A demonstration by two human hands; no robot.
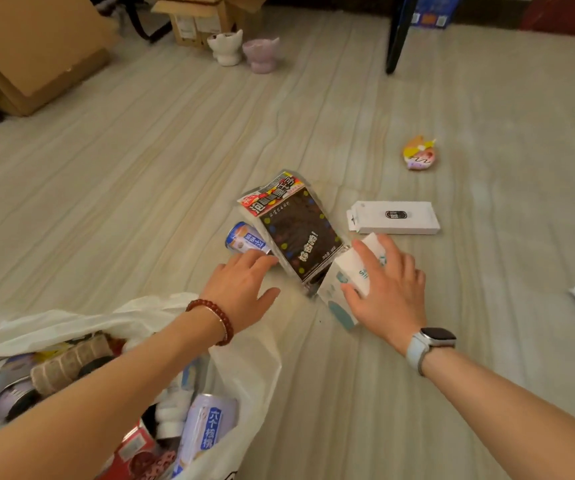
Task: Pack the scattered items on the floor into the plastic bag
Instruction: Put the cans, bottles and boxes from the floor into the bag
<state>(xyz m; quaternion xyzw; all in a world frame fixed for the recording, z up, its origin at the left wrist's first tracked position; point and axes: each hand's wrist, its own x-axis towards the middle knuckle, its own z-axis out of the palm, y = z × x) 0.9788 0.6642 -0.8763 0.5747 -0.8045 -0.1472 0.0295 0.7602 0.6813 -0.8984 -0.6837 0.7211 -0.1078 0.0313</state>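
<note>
From the head camera, the right hand [388, 292] grips a white and teal box [348, 289], fingers curled over its top, just right of the black snack packet [296, 233] lying on the floor [140, 185]. The left hand [244, 289] reaches toward the packet's near left edge with fingers straight and relaxed, holding nothing. A blue can [244, 239] lies against the packet's left side. A flat white box [395, 218] lies right of the packet. The plastic bag [244, 368] sits open, well nearer than the packet, with things inside.
</note>
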